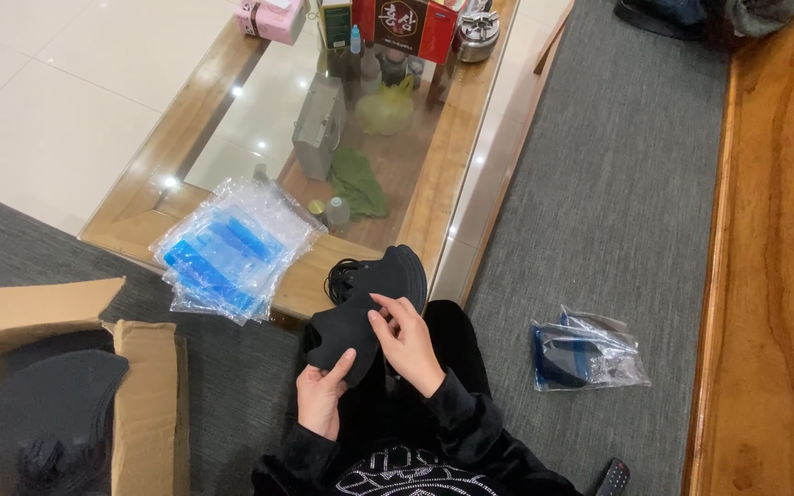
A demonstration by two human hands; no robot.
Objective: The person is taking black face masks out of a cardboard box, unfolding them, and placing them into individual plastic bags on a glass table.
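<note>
Both your hands grip one black mask (pixel 346 335) over your lap: left hand (pixel 322 395) pinches its lower edge, right hand (pixel 408 342) closes on its right side. More black masks (pixel 383 274) rest at the bench's (pixel 323 276) near edge, beside clear bags (pixel 232 248).

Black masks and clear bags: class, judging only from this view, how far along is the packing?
Done: one filled bag lies on the carpet. In hand: both hands, left and right, hold a black mask. Left: a mask stack on the table, more in the cardboard box, and empty bags.
</note>
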